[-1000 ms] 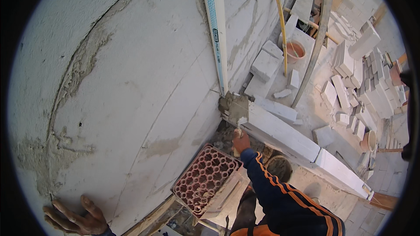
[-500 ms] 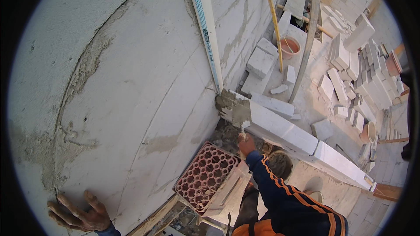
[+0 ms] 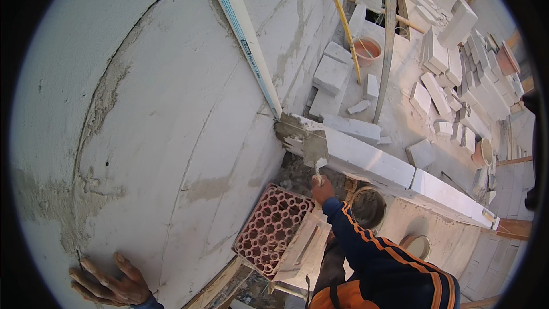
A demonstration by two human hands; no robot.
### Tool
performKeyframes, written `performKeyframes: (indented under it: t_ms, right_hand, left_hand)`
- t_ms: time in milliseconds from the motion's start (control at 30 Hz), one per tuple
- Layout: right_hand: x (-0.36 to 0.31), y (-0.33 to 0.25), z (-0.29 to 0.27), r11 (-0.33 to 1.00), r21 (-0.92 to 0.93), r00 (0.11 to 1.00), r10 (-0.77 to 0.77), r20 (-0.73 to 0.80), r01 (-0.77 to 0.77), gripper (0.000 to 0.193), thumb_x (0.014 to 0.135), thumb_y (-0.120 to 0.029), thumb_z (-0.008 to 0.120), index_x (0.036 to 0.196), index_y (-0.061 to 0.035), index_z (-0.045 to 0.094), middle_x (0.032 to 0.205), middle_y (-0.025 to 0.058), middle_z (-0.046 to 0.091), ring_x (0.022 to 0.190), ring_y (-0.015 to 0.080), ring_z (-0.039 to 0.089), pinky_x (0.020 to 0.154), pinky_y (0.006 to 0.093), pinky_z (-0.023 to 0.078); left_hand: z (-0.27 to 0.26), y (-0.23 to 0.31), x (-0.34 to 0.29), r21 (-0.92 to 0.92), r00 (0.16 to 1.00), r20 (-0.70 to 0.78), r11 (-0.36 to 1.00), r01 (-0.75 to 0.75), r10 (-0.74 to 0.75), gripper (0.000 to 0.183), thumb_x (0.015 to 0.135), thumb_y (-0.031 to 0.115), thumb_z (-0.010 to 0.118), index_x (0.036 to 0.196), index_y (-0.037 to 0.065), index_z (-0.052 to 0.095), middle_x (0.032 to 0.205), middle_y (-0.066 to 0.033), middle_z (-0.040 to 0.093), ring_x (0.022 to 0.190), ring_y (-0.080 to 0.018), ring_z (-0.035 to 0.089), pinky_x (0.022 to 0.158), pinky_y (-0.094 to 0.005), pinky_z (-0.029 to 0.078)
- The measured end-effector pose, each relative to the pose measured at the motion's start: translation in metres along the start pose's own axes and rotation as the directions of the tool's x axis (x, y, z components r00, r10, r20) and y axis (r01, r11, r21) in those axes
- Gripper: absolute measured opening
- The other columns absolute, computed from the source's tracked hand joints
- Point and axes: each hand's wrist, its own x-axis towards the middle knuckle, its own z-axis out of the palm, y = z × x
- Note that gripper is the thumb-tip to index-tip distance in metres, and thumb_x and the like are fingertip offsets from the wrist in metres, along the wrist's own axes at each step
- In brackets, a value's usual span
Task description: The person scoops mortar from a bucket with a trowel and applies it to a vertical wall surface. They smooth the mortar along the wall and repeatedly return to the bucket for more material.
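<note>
My right hand (image 3: pixel 323 189) is wrapped round the handle of a trowel (image 3: pixel 315 149). Its mortar-smeared blade lies against the near end of a low row of white blocks (image 3: pixel 366 158), where that row meets the big pale wall (image 3: pixel 171 109). Grey mortar (image 3: pixel 289 130) covers the block end beside the blade. At the lower left, my left hand (image 3: pixel 117 283) rests on the wall with its fingers spread, holding nothing. Just above it is a rough patch of mortar on the wall. A long white strip with a blue pattern (image 3: pixel 243 40) leans down to the corner.
Below the trowel stands a reddish plastic crate (image 3: pixel 274 230) with round openings. A bucket of mortar (image 3: pixel 367 207) and another bucket (image 3: pixel 416 246) are near my right arm. Beyond the low row are loose blocks (image 3: pixel 334 74), a terracotta-coloured tub (image 3: pixel 366 50) and stacked blocks (image 3: pixel 486 88).
The view has shifted slightly, so the far blocks and strip sit further left. The trowel blade stays at the block end, its angle slightly changed. Both hands keep about the same places.
</note>
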Motion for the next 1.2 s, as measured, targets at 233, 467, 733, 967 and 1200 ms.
performKeyframes:
  t_ms: [233, 467, 733, 967, 1200]
  right_hand:
    - [-0.069, 0.012, -0.060, 0.983, -0.069, 0.984, 0.167, -0.064, -0.171, 0.049, 0.093, -0.041, 0.052, 0.113, 0.0032, 0.052, 0.084, 0.0247, 0.065, 0.071, 0.0375, 0.065, 0.067, 0.0472, 0.051]
    - [0.011, -0.046, -0.005, 0.972, -0.213, 0.994, -0.092, 0.057, 0.102, 0.054, 0.089, -0.041, 0.053, 0.115, 0.0061, 0.052, 0.093, 0.0286, 0.065, 0.090, 0.0412, 0.064, 0.078, 0.0496, 0.050]
    - [0.008, -0.035, -0.039, 0.988, -0.147, 0.982, 0.074, 0.172, -0.049, 0.058, 0.092, -0.040, 0.049, 0.125, 0.0077, 0.050, 0.090, 0.0240, 0.067, 0.061, 0.0314, 0.067, 0.067, 0.0436, 0.054]
    - [0.019, -0.078, -0.017, 0.991, -0.131, 0.958, 0.036, 0.285, 0.002, 0.053, 0.092, -0.040, 0.048, 0.119, 0.0056, 0.052, 0.084, 0.0212, 0.067, 0.057, 0.0293, 0.066, 0.065, 0.0435, 0.054]
    - [-0.001, -0.013, -0.043, 0.960, -0.280, 0.999, 0.025, 0.040, -0.013, 0.058, 0.092, -0.044, 0.049, 0.127, 0.0033, 0.048, 0.101, 0.0264, 0.066, 0.085, 0.0415, 0.066, 0.081, 0.0481, 0.051]
  left_hand:
    - [-0.002, 0.006, 0.005, -0.041, 0.997, -0.066, 0.999, 0.026, -0.029, 0.056, 0.093, 0.052, 0.053, 0.139, 0.021, 0.051, 0.142, -0.0045, 0.049, 0.130, -0.0300, 0.045, 0.104, -0.0447, 0.038]
    - [-0.006, 0.008, 0.004, -0.037, 0.997, -0.052, 0.998, 0.057, -0.059, 0.054, 0.094, 0.053, 0.052, 0.140, 0.024, 0.049, 0.145, -0.0026, 0.045, 0.134, -0.0287, 0.042, 0.106, -0.0478, 0.035]
    - [-0.003, 0.003, 0.000, -0.029, 0.998, -0.037, 0.998, 0.055, -0.056, 0.053, 0.093, 0.051, 0.052, 0.139, 0.024, 0.050, 0.148, -0.0025, 0.042, 0.137, -0.0276, 0.037, 0.109, -0.0476, 0.032]
    - [-0.002, -0.002, 0.000, -0.002, 1.000, -0.019, 1.000, 0.004, -0.004, 0.054, 0.095, 0.050, 0.050, 0.141, 0.021, 0.048, 0.149, -0.0039, 0.040, 0.137, -0.0290, 0.036, 0.108, -0.0479, 0.033]
    - [-0.009, 0.001, 0.001, -0.009, 1.000, 0.003, 1.000, 0.002, -0.002, 0.061, 0.093, 0.052, 0.051, 0.141, 0.016, 0.045, 0.146, -0.0127, 0.041, 0.133, -0.0354, 0.039, 0.105, -0.0520, 0.035]
